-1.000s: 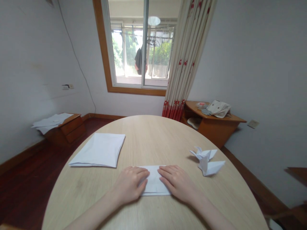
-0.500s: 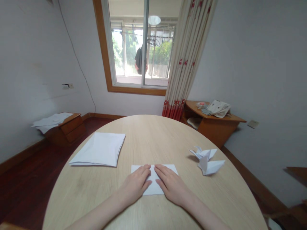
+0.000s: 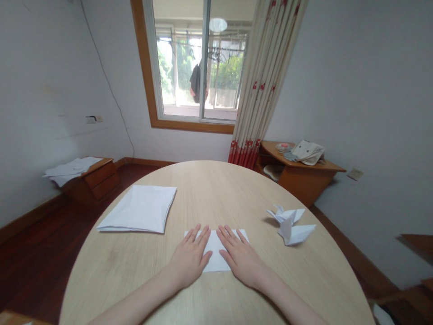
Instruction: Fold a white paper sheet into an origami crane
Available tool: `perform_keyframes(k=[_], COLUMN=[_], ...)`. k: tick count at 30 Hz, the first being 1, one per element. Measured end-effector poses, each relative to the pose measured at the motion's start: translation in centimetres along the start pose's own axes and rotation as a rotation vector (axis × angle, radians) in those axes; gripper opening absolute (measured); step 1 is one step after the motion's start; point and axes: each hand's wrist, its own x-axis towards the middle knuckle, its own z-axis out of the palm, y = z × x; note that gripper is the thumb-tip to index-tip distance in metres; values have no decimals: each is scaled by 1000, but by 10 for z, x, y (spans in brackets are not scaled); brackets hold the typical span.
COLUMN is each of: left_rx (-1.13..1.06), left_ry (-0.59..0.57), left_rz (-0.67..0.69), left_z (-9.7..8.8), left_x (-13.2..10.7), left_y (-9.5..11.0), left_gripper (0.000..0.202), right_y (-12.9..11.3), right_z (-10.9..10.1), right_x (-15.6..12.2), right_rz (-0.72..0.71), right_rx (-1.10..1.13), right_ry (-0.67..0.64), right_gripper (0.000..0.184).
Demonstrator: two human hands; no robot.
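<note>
A white sheet of paper (image 3: 216,253) lies flat on the round wooden table (image 3: 216,298), close to its near side. My left hand (image 3: 192,255) rests palm down over the left part of the paper, fingers stretched out and spread. Mirroring it, my right hand (image 3: 239,255) lies flat on the right part, its fingers also apart. Between the two thumbs a strip of the paper shows; both side portions are mostly covered by the hands. Neither hand grips anything.
To the left on the table is a stack of white paper (image 3: 140,208). Folded white paper figures (image 3: 295,231) stand at the right. Beyond the table are a corner desk (image 3: 304,176) with a cloth bag, a low drawer cabinet (image 3: 101,179) and a curtain (image 3: 259,90).
Both hands have opened flatter, with the fingers now spread and reaching past the paper's far edge. The paper stays in place on the table, and the view has shifted slightly.
</note>
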Motion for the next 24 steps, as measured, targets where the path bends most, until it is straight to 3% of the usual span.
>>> perform_keyframes(k=[7, 12, 17, 20, 24], left_rx=[64, 141, 165, 106, -90], left_ry=[-17, -121, -178, -193, -236], left_rz=[-72, -209, -286, -244, 21], left_z=[3, -4, -12, -16, -25], left_x=[-2, -4, -6, -4, 1], left_y=[-4, -3, -2, -6, -12], left_gripper=[58, 70, 76, 74, 54], right_y=[11, 11, 13, 16, 19], right_z=[-4, -13, -22, -26, -29], right_x=[-1, -3, -7, -9, -9], right_rz=[97, 229, 287, 269, 216], right_rx=[0, -15, -16, -16, 13], right_ry=[-37, -150, -185, -219, -216], right_gripper=[64, 84, 88, 87, 82])
